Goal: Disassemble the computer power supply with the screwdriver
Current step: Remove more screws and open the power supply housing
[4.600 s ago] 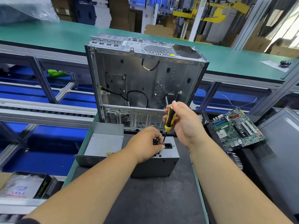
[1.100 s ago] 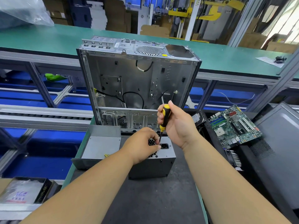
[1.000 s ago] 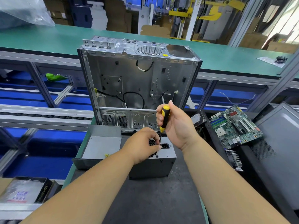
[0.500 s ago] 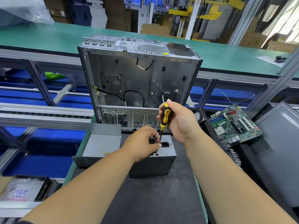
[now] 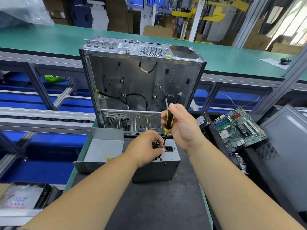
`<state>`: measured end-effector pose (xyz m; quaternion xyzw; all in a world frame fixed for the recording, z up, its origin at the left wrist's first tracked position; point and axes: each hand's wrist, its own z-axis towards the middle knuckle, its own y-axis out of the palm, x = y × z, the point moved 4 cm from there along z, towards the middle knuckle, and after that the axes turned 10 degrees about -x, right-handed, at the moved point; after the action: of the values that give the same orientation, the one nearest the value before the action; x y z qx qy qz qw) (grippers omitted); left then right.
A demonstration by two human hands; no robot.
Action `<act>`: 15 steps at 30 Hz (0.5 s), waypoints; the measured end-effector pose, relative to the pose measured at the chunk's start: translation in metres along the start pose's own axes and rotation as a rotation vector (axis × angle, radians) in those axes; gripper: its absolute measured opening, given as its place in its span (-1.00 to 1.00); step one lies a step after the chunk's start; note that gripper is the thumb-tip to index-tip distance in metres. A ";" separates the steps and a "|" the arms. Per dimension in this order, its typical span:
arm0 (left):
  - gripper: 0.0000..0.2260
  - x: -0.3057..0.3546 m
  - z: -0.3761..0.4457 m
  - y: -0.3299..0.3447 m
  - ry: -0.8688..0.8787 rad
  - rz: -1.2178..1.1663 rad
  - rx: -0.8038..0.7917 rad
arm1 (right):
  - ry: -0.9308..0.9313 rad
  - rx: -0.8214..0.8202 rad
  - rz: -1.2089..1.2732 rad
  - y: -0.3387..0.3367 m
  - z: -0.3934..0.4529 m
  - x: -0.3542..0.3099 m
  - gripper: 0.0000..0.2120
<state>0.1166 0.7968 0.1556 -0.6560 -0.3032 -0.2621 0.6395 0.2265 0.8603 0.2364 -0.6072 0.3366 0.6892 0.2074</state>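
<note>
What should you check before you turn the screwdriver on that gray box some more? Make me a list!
1. Right hand grips the screwdriver by its yellow and black handle: ok.
2. Left hand rests on the power supply to steady it: ok.
3. Screwdriver shaft points down at the box's top face, near the power socket: ok.
4. Tip seated in a screw head: cannot tell, the left hand's fingers hide it.
5. Power supply sits flat on the dark mat: ok.
6. Computer case stands upright behind, apart from the hands: ok.
</note>
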 end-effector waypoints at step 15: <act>-0.86 -0.001 0.000 0.000 0.006 0.008 0.003 | -0.004 0.011 0.144 0.001 0.001 -0.002 -0.57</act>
<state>0.1158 0.7967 0.1545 -0.6554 -0.2992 -0.2612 0.6425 0.2254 0.8611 0.2387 -0.5788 0.3829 0.7017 0.1615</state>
